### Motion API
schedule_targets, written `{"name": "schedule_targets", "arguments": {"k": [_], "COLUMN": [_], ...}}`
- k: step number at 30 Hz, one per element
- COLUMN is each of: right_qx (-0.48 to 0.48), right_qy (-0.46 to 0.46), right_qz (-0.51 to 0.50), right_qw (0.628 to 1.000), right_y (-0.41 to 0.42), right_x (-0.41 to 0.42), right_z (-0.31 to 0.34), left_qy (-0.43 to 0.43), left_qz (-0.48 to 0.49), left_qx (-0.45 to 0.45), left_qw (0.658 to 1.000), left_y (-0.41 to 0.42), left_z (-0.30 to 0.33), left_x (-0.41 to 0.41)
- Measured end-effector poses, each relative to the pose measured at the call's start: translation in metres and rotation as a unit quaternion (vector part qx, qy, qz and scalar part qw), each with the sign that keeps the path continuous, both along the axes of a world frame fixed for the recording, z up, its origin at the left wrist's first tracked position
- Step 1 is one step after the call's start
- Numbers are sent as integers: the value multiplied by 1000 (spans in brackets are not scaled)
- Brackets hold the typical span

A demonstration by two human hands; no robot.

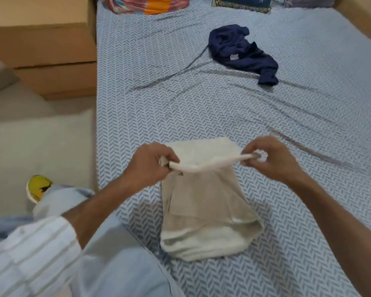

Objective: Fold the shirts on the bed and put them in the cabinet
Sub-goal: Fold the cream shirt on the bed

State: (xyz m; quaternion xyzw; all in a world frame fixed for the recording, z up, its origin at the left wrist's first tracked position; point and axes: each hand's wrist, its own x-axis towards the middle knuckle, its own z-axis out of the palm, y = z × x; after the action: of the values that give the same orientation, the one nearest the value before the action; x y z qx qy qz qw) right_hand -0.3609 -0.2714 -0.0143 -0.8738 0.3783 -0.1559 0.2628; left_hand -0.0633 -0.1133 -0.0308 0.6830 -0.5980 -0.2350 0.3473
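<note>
A bed (234,108) with a blue-and-white herringbone sheet fills most of the view, with brown cardboard boxes (49,50) standing off its left edge and pillows at the head end. Near the foot edge, directly under the person, a beige shirt (204,202) hangs partly folded, its long axis running from the hands down toward the foot edge, where its lower end bunches on the sheet. The top fold is stretched crosswise between the two hands, which sit level with each other and equally near it. The left hand (150,163) has its fingers curled round the left end of the fold; the right hand (272,157) pinches the right end between thumb and fingers. Both grips look tight, neither hand free. A navy shirt (242,53) lies crumpled well apart, toward the head end and right of centre, closer to the right hand's side. The cabinet is not in view.
</note>
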Motion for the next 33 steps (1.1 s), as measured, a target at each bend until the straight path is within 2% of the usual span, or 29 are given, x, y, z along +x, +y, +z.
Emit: {"name": "schedule_targets", "arguments": {"k": [3, 8, 10, 13, 15, 16, 18, 20, 21, 24, 27, 30, 33], "right_qx": [-43, -60, -65, -66, -42, -31, 20, 107, 124, 175, 294, 377, 405], "right_qy": [-4, 24, 37, 87, 120, 124, 93, 8, -30, -39, -34, -10, -11], "right_qz": [48, 66, 70, 82, 88, 87, 58, -46, -116, -254, -265, -266, -313], "right_qw": [998, 996, 995, 991, 988, 988, 994, 993, 985, 951, 918, 887, 859], "right_y": [46, 96, 114, 134, 139, 138, 126, 108, 94, 53, 19, 3, -4], "right_x": [-36, -73, -82, -86, -86, -86, -80, -65, -54, -16, 14, 35, 43], "right_z": [-23, -59, -70, -87, -96, -97, -90, -75, -70, -62, -65, -73, -79], "left_qy": [-50, -178, -207, -257, -255, -236, -153, -25, 34, 174, 287, 301, 271], "left_qz": [-98, -170, -186, -213, -222, -219, -144, 10, 97, 276, 359, 390, 391], "left_qx": [-57, -20, 13, 108, 179, 200, 206, 201, 198, 212, 221, 240, 264], "left_qw": [992, 969, 960, 937, 924, 925, 956, 979, 975, 921, 860, 836, 839], "left_y": [47, 94, 104, 106, 104, 103, 99, 88, 77, 39, 7, -11, -18], "left_z": [-20, -52, -61, -68, -69, -67, -64, -57, -55, -55, -60, -70, -74], "left_x": [-24, -52, -59, -65, -65, -65, -66, -65, -65, -58, -50, -45, -36]}}
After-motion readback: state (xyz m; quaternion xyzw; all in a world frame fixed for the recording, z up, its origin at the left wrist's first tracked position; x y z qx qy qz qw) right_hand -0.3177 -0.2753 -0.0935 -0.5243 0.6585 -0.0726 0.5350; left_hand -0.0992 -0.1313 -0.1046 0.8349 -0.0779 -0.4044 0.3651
